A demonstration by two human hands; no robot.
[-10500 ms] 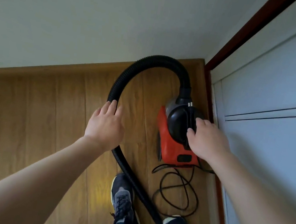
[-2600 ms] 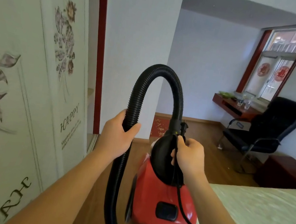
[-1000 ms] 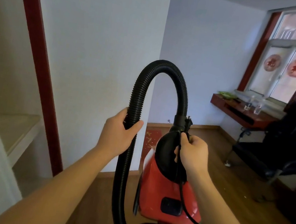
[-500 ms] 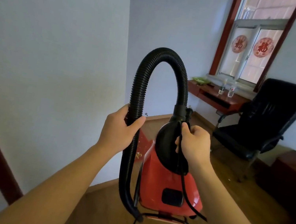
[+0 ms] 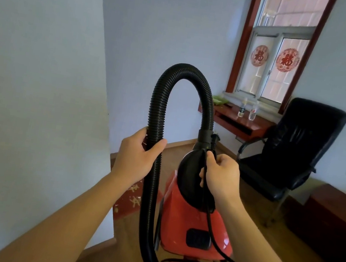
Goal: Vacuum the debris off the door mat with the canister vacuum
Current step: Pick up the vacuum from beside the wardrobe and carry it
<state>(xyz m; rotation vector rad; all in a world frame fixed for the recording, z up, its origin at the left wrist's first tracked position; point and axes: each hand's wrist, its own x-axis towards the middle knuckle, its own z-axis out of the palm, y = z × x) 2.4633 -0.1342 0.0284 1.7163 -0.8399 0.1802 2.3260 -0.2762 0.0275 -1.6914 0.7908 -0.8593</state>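
I carry a red canister vacuum point(image 5: 191, 227) in the air in front of me. My right hand point(image 5: 221, 176) grips its black top handle together with the black power cord point(image 5: 210, 221). My left hand point(image 5: 136, 157) grips the ribbed black hose point(image 5: 161, 97), which arches over from the canister's top and hangs down past the bottom edge. A red door mat point(image 5: 128, 202) with pale scraps of debris lies on the wooden floor beyond the wall corner, partly hidden by the hose and the canister.
A white wall corner point(image 5: 103, 109) stands close on my left. A black office chair point(image 5: 294, 153) and a dark wooden cabinet point(image 5: 334, 213) stand at the right. A red wall shelf point(image 5: 241, 120) with two bottles hangs under the window.
I have lifted the vacuum from the floor by the wardrobe and walked round the wall corner into the room. The door mat now shows closer, and both hands keep their hold.
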